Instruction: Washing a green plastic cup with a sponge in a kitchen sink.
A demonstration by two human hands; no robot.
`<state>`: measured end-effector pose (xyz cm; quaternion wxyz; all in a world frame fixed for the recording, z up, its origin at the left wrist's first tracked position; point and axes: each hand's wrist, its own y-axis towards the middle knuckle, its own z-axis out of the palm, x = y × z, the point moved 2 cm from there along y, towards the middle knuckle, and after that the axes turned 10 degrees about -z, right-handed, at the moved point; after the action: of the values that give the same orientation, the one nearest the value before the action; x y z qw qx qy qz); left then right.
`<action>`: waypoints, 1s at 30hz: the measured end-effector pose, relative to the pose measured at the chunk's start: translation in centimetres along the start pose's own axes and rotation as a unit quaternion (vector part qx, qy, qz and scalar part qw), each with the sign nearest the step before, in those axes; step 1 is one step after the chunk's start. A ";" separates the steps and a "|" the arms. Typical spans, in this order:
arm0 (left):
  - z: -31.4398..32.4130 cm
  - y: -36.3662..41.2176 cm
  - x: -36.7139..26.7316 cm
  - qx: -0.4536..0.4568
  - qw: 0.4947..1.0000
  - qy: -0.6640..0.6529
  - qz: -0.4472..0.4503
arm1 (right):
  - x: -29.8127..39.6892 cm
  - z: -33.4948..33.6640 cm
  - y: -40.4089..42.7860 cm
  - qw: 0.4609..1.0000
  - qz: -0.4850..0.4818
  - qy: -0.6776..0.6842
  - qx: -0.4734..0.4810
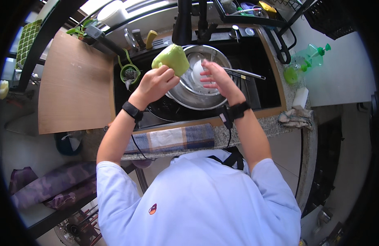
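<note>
My left hand (158,83) grips a light green cup (172,60) at its near lower edge, tilted above the sink; its mouth is not visible. Over the metal basins, my right hand (218,78) is spread with its fingers apart and holds nothing. Below it a steel basin (224,55) contains a white rounded dish (198,72) and metal utensils, partly hidden by the hand. This basin rests in or on a wider steel bowl (195,103) inside the black sink (263,89). Chopsticks and a long metal handle (250,73) stick out to the right.
A black faucet (181,30) hangs just beyond the cup. A green-rimmed strainer (121,69) sits at the sink's left, beside a wooden board (75,86). Green-topped bottles (312,55), a white block (300,97) and a cloth (297,118) stand right. A folded towel (169,138) lines the front edge.
</note>
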<state>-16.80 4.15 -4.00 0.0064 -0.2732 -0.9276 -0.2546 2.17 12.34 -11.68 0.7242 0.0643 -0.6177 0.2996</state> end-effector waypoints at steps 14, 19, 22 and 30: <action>1.9 1.2 -1.4 0.000 0.989 0.008 0.151 | -0.1 2.4 2.0 0.940 0.000 0.296 0.172; 2.2 -0.1 -1.6 -0.018 0.996 -0.023 0.080 | -0.3 3.7 2.2 0.916 -0.077 0.348 0.185; 2.3 -0.5 -1.7 -0.115 0.987 -0.034 -0.110 | -0.4 4.0 2.9 0.913 -0.114 0.350 0.178; 6.4 -2.1 -1.9 -0.027 0.588 -0.596 -0.546 | -0.5 3.0 4.1 0.916 -0.171 0.326 0.162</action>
<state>-15.45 4.77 -10.86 -0.6956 0.1939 -0.6915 -0.0155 -2.56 14.09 -12.62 0.9053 0.1839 -0.2700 0.2714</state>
